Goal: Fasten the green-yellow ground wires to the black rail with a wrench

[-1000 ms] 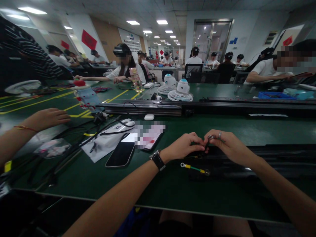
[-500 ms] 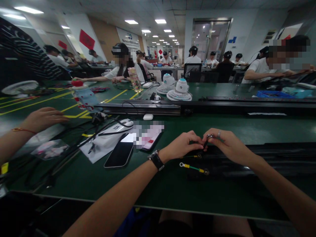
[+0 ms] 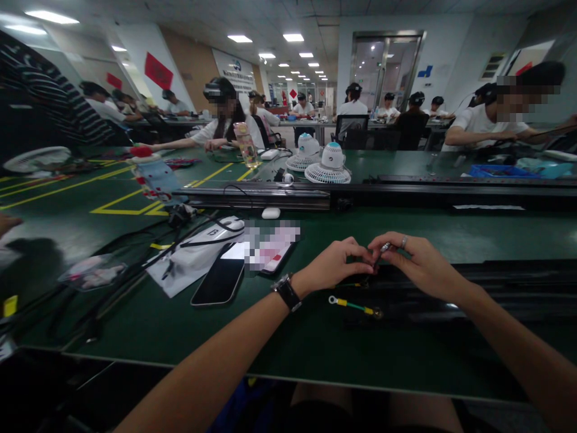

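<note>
My left hand (image 3: 336, 263) is closed in a pinch, its fingertips meeting those of my right hand over the black rails. A small dark part lies between the fingertips, too hidden to name. Thumb and forefinger of my right hand (image 3: 417, 258) close on a small shiny metal piece (image 3: 384, 247). Just below my hands, a short green-and-yellow wire with ring terminals (image 3: 354, 306) is fixed at one end to a black rail (image 3: 424, 310). Another such wire is partly covered behind my left fingers.
Left of my forearm lie a dark phone (image 3: 219, 279), a white paper (image 3: 180, 270) under black cables, and a clear bag (image 3: 92, 272). Long metal rails (image 3: 261, 199) cross the table ahead, with two white fans (image 3: 328, 165) behind. At the left edge shows another person's hand (image 3: 8, 224).
The other person's hand on the left has pulled away almost out of view. My hands stay in place; the metal piece in my right fingers has tilted slightly.
</note>
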Demonstrator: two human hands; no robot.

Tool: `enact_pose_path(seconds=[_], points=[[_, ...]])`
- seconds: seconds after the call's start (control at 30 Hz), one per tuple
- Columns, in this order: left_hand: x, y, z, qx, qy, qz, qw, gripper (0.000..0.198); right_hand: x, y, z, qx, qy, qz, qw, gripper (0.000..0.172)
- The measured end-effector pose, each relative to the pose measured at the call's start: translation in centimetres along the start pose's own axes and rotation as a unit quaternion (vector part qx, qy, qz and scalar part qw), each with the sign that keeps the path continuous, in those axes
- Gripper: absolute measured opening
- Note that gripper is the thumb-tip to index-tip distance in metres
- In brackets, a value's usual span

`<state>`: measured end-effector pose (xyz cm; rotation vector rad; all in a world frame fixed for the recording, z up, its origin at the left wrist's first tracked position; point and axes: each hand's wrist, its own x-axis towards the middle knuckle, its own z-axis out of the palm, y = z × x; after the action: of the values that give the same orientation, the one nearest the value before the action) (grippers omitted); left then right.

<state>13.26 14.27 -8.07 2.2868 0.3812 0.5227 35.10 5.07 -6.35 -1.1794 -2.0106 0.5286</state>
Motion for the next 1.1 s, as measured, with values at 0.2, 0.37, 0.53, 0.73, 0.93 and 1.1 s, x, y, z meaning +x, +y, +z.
enact_pose_path(seconds=[0.2, 0.37, 0.53, 0.73, 0.93, 1.1], points=[[0.01, -0.06, 0.14, 0.008, 0.010, -0.005, 1.000, 0.012, 0.05, -0.24, 0.18, 0.009, 0.016, 0.013, 1.000, 0.026], [0.03, -0.02, 0.19, 0.015, 0.017, -0.014, 1.000, 0.014, -0.07, -0.19, 0.55, 0.029, 0.016, 0.008, 0.999, 0.034], [0.03, -0.05, 0.46, 0.020, 0.027, -0.019, 0.999, 0.014, -0.34, -0.30, 0.62, 0.033, 0.006, -0.002, 0.999, 0.042], [0.10, -0.03, 0.74, 0.019, 0.026, -0.009, 0.999, 0.016, -0.34, -0.48, 0.71, -0.015, 0.011, -0.031, 0.999, 0.045], [0.17, -0.14, 0.88, 0.018, 0.036, -0.007, 0.999, 0.016, -0.32, -0.40, 0.86, -0.031, 0.019, -0.026, 0.999, 0.044], [0.21, -0.11, 0.96, 0.013, 0.046, -0.010, 0.999, 0.021, -0.33, -0.48, 0.90, -0.030, 0.023, -0.033, 0.999, 0.043]])
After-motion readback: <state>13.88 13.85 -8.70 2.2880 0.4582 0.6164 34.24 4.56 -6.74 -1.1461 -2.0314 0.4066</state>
